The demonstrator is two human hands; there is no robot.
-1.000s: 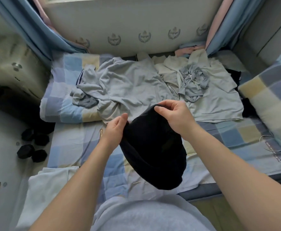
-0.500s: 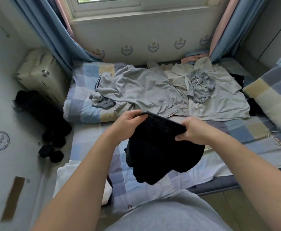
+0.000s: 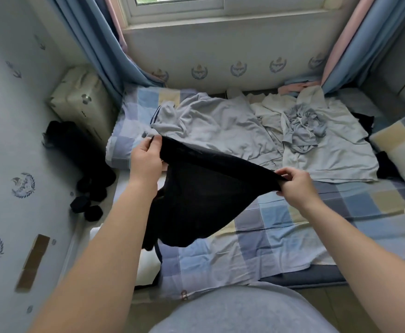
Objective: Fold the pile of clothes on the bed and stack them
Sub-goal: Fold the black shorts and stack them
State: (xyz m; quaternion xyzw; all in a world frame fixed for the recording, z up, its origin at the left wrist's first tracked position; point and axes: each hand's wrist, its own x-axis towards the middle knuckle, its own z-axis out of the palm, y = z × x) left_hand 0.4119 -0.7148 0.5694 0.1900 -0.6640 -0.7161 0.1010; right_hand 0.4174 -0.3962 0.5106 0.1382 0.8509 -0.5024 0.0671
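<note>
A black garment (image 3: 196,198) hangs stretched above the checked bed sheet (image 3: 341,212). My left hand (image 3: 146,157) pinches one end of its upper edge and my right hand (image 3: 293,186) pinches the other end, so the edge is pulled taut between them. The rest of the cloth droops down toward the bed's left front. Behind it, a grey shirt (image 3: 216,128) lies crumpled on the bed. To its right, a pale shirt (image 3: 336,155) lies spread with a bunched blue-grey garment (image 3: 305,126) on top.
A checked pillow (image 3: 403,150) lies at the right edge, with dark clothing (image 3: 386,164) beside it. A cream box (image 3: 81,102) and black items (image 3: 86,174) stand on the floor to the left. The wall, window and blue curtains (image 3: 100,44) close off the far side.
My hands have moved apart, pulling the black garment's top edge out wide and taut. The view has tilted up, so more of the window shows.
</note>
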